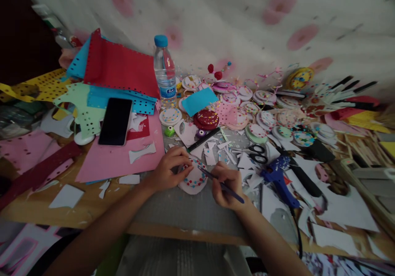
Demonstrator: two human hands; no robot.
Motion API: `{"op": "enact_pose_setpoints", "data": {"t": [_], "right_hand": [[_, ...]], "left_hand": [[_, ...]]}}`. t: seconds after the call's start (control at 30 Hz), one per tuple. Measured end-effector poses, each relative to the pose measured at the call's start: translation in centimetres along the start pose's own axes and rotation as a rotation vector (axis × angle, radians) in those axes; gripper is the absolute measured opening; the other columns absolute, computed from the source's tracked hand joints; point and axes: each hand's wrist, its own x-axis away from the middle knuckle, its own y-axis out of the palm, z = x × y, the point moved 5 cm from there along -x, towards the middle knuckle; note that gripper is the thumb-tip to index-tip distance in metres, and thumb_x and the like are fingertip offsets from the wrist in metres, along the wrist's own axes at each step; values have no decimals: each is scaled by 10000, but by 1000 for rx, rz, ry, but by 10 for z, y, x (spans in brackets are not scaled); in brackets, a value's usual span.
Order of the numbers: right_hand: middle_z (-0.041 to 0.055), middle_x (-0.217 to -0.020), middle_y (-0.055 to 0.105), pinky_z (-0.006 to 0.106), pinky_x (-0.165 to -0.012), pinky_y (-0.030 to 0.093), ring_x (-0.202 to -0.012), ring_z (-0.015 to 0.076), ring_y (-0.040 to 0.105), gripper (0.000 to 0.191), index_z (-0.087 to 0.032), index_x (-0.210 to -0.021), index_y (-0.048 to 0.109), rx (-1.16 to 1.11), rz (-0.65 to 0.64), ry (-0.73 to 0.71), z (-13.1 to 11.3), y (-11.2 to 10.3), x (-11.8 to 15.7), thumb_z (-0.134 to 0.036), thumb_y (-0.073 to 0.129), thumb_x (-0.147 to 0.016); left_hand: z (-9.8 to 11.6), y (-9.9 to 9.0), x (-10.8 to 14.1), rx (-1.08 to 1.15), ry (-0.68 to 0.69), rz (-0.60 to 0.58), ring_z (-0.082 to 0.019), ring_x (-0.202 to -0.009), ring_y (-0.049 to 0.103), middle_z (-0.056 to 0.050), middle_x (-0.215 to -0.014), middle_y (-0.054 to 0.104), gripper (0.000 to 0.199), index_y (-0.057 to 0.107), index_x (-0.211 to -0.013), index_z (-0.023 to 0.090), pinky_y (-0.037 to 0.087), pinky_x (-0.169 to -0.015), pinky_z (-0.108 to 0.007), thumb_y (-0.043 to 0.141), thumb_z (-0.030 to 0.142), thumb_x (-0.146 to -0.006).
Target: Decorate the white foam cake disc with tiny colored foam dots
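A round white paper disc (191, 185) edged with small red and blue stars lies on the grey mat in front of me. Over its left part, my left hand (171, 167) has thumb and forefinger pinched together; whatever is between them is too small to make out. My right hand (228, 185) grips slim dark blue tweezers (230, 193), their tip pointing at the disc close to my left fingertips. Just beyond the hands lies a black pen (203, 139), among white paper scraps (210, 153) and a small green star-shape punch (169, 131).
A water bottle (165, 72) stands behind the disc. To the left, a phone (115, 121) rests on pink paper (145, 161). Scissors (257, 153) and a blue glue gun (280, 181) with a cord lie right. Decorated discs (207, 119) crowd the back.
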Motion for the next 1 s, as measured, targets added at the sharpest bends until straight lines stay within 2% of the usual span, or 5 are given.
{"op": "enact_pose_setpoints", "data": {"t": [0.13,0.2,0.4,1.0], "right_hand": [[-54,-618,366,310,-560,317,-560,154,358,178,-266,-862,319,-42,154,-66,-9,-8,-6,-133,437,-856],[-51,-634,372,312,-569,330,-568,157,369,135,-268,-901,326,-44,187,-61,-11,-9,-9,-162,409,-895],[-41,-663,407,309,-585,348,-579,162,387,97,-266,-955,344,-106,110,-27,-9,-2,-9,-190,399,-932],[-36,-678,397,296,-572,349,-604,159,408,121,-256,-957,327,-33,34,-33,-8,1,-10,-159,392,-923]], "left_hand": [[-3,-1,0,33,-21,28,-172,-805,556,-43,-820,565,45,648,-826,169,453,-731,-308,622,135,-841],[-3,-1,0,50,-16,35,-171,-806,560,-42,-824,563,48,648,-834,167,459,-720,-300,626,124,-836],[-7,1,0,75,-17,44,-171,-811,562,-43,-833,566,52,647,-839,170,466,-715,-301,638,120,-832],[-8,2,1,112,2,48,-167,-811,560,-43,-841,562,60,653,-845,171,465,-710,-307,650,114,-825]]}}
